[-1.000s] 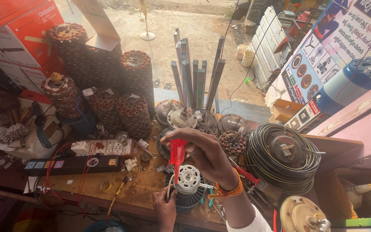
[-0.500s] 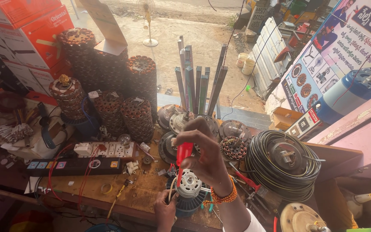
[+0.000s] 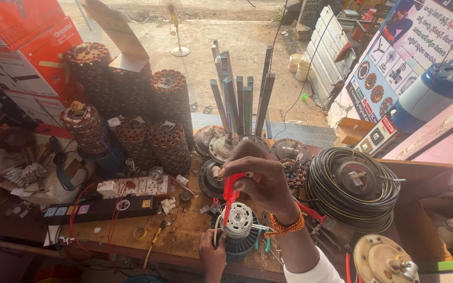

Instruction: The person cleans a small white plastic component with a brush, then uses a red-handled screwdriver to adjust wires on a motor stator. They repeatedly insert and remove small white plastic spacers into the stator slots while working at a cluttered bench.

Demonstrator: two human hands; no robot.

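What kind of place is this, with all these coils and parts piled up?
Probably a small repair shop for fans and electric motors. Stacks of copper-wound motor coils stand on the cluttered workbench, and the right hand works a red-handled screwdriver on a small motor steadied by the left hand.

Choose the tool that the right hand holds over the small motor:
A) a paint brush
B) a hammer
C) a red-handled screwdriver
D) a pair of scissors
C: the right hand grips a red-handled screwdriver, tip down on the small motor.

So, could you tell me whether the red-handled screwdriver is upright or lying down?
Upright: the right hand holds the screwdriver handle-up, tip down on the small motor.
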